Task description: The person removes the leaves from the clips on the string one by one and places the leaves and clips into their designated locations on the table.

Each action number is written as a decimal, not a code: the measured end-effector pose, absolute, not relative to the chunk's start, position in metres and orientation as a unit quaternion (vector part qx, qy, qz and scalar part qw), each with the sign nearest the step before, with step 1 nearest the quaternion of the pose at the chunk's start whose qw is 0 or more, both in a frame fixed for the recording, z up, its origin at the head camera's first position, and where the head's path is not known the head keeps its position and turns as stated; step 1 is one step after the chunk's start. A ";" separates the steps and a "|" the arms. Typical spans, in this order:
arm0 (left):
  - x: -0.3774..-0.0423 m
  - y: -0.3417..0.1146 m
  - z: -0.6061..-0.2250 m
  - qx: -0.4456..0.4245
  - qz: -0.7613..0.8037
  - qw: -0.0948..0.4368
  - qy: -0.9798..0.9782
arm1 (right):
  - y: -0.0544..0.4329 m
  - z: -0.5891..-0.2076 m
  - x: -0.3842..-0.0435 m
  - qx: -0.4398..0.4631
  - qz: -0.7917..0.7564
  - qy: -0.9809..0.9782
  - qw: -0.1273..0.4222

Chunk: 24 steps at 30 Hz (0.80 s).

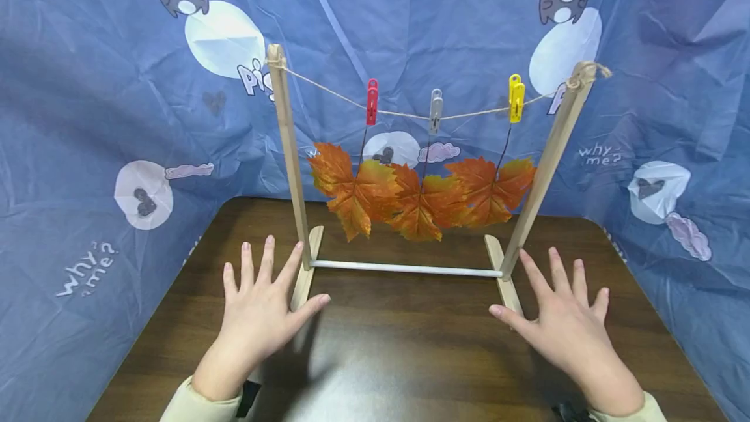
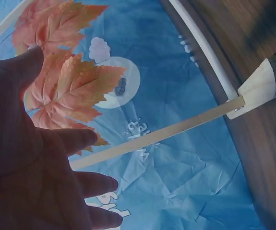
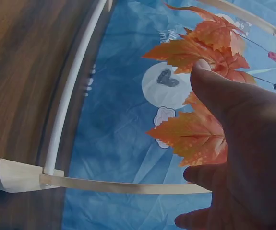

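My left hand (image 1: 258, 314) is spread with fingers apart near the left foot of a wooden frame, holding nothing. On the other side, my right hand (image 1: 565, 324) is spread the same way by the right post (image 1: 547, 168). Whether fingertips touch the wood, I cannot tell. A twine line (image 1: 404, 114) runs between the post tops. From it hang three orange maple leaves (image 1: 355, 191), clipped at their stems by a red clothespin (image 1: 372, 103), a grey clothespin (image 1: 435, 111) and a yellow clothespin (image 1: 515, 99). In both wrist views my hand partly covers the leaves.
A white rod (image 1: 404, 268) joins the two posts low down. The frame's wooden feet (image 1: 316, 243) stand on a dark brown table (image 1: 404, 357). Blue cloth (image 1: 375, 12) printed with cartoon pigs hangs behind and along both sides.
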<state>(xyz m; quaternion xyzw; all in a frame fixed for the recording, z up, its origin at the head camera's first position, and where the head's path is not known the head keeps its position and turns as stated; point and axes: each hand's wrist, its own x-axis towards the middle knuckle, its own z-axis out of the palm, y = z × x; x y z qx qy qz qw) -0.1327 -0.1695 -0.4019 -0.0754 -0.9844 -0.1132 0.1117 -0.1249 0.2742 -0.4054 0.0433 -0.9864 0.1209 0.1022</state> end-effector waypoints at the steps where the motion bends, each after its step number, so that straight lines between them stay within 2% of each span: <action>1: -0.133 -0.170 -0.401 -0.074 -0.118 0.107 -0.984 | 0.274 -0.405 -0.125 0.045 0.124 -0.986 0.103; 8: -0.134 -0.171 -0.397 -0.075 -0.187 0.086 -0.976 | 0.274 -0.400 -0.125 0.064 0.195 -0.975 0.088; 13: -0.135 -0.170 -0.394 -0.075 -0.241 0.088 -0.964 | 0.271 -0.394 -0.125 0.089 0.255 -0.959 0.090; 24: -0.142 -0.166 -0.388 -0.129 -0.354 0.160 -0.912 | 0.263 -0.372 -0.123 0.128 0.327 -0.926 0.138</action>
